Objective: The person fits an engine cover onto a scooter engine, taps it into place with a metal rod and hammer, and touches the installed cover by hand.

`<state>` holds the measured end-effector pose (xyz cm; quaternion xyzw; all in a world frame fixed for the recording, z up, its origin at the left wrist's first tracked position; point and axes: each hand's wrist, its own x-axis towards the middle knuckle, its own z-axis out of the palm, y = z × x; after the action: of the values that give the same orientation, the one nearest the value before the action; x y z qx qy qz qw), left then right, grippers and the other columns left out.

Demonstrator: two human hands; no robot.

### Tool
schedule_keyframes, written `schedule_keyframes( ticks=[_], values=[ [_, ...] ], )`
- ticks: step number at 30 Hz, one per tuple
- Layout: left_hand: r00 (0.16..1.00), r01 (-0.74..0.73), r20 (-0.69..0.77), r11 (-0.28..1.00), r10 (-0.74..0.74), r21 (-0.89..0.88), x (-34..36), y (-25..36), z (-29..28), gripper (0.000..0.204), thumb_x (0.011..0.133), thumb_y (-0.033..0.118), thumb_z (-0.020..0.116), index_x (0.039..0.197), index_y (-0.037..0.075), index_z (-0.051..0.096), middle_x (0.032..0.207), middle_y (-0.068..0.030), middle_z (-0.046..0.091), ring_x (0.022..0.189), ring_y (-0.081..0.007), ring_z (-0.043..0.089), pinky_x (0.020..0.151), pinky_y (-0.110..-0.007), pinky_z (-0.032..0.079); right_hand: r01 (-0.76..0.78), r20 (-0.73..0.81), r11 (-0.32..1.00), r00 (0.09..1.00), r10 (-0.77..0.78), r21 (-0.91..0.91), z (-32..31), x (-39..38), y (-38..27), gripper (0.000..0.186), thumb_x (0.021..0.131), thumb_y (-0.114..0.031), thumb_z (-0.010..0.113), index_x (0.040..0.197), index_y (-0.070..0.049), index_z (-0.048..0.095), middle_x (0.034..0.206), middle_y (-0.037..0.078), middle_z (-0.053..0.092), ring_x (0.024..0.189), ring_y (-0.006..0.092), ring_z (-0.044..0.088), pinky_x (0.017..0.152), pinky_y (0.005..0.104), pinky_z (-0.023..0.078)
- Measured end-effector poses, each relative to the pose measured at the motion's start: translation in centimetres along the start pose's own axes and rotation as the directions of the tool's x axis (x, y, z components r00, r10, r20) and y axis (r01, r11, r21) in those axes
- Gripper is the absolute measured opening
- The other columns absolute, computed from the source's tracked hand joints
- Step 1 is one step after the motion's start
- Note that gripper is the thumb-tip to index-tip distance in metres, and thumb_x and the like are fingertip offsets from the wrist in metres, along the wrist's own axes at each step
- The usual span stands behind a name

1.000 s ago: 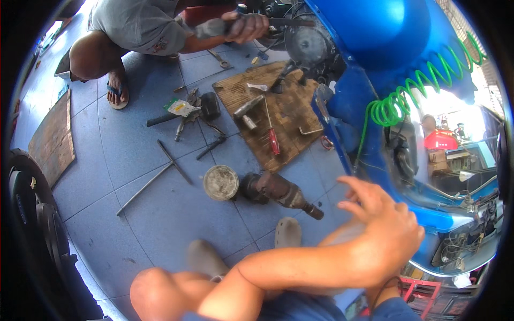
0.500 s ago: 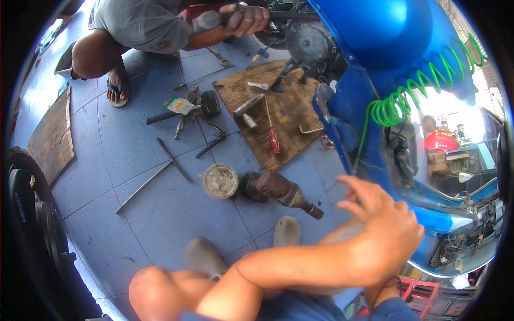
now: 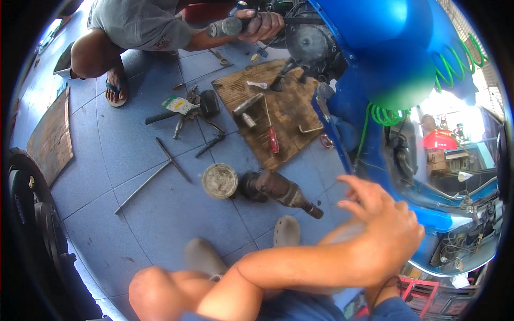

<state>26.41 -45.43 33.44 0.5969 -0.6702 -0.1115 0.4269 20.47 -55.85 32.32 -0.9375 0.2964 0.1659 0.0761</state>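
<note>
My left forearm reaches across from the lower middle to the right. At its end my left hand (image 3: 383,227) hangs over the floor beside the blue body panel, holding nothing, with finger and thumb apart. My right arm (image 3: 383,295), with a dark cord on it, passes beneath; its fingers cannot be made out. Closest below lie a grimy impact wrench (image 3: 284,191) and a round, dusty tin (image 3: 220,181). Opposite, a crouching person's hand (image 3: 263,27) grips a long dark bar (image 3: 302,21) beside a hammer head (image 3: 227,27), near the dirty round mechanical housing (image 3: 309,43).
A brown board (image 3: 286,107) carries a red-handled screwdriver (image 3: 273,140), a socket tool (image 3: 248,109) and a hex key (image 3: 310,129). Left of it are a mallet (image 3: 209,103) and a T-handle wrench (image 3: 144,186). A green coiled hose (image 3: 452,72) hangs by the blue panel (image 3: 385,27), partly behind a blurred patch.
The other person's hand and the hammer head have shifted right along the bar. A blurred blue-green patch now covers part of the coiled hose. My arms have stayed put.
</note>
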Motion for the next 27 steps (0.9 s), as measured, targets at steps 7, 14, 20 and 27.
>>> schedule_keyframes(
  ticks=[7, 14, 20, 27],
  values=[
    [1.000, -0.017, -0.009, 1.000, 0.017, -0.014, 0.0, 0.0, 0.2, 0.021, 0.091, 0.021, 0.061, 0.105, 0.015, 0.075, 0.103, -0.0173, 0.068, 0.101, -0.0416, 0.062, 0.072, -0.070, 0.052, 0.018, -0.020, 1.000, 1.000, -0.018, 0.013, 0.3, 0.1, 0.1, 0.058, 0.080, -0.028, 0.082, 0.134, -0.021, 0.063, 0.096, 0.002, 0.067, 0.095, 0.0199, 0.064, 0.091, 0.0360, 0.053],
    [1.000, 0.023, -0.004, 1.000, -0.023, 0.009, -0.1, 0.4, 0.1, 0.022, 0.092, 0.021, 0.060, 0.106, 0.015, 0.075, 0.106, -0.0194, 0.067, 0.101, -0.0445, 0.062, 0.073, -0.071, 0.052, 0.022, 0.009, 1.000, 1.000, -0.022, 0.005, 0.1, 0.2, 0.0, 0.057, 0.081, -0.029, 0.082, 0.134, -0.021, 0.062, 0.096, 0.002, 0.067, 0.096, 0.0203, 0.065, 0.091, 0.0360, 0.054],
    [1.000, 0.019, 0.022, 0.999, -0.020, 0.026, -0.3, 0.2, -0.4, 0.023, 0.092, 0.020, 0.060, 0.109, 0.016, 0.075, 0.105, -0.0184, 0.067, 0.101, -0.0436, 0.062, 0.070, -0.070, 0.052, 0.041, 0.031, 0.999, 0.999, -0.041, 0.015, 0.0, 0.3, -0.2, 0.056, 0.081, -0.029, 0.082, 0.134, -0.021, 0.062, 0.095, 0.002, 0.066, 0.096, 0.0205, 0.065, 0.091, 0.0368, 0.054],
    [1.000, -0.013, 0.012, 1.000, 0.013, -0.007, 0.2, 0.3, 0.2, 0.022, 0.091, 0.021, 0.061, 0.107, 0.016, 0.075, 0.103, -0.0170, 0.068, 0.102, -0.0416, 0.062, 0.070, -0.071, 0.052, 0.033, 0.006, 0.999, 0.999, -0.033, -0.012, -0.1, 0.2, 0.7, 0.057, 0.081, -0.027, 0.082, 0.134, -0.020, 0.062, 0.093, 0.003, 0.065, 0.093, 0.0211, 0.064, 0.090, 0.0371, 0.053]
  ],
)
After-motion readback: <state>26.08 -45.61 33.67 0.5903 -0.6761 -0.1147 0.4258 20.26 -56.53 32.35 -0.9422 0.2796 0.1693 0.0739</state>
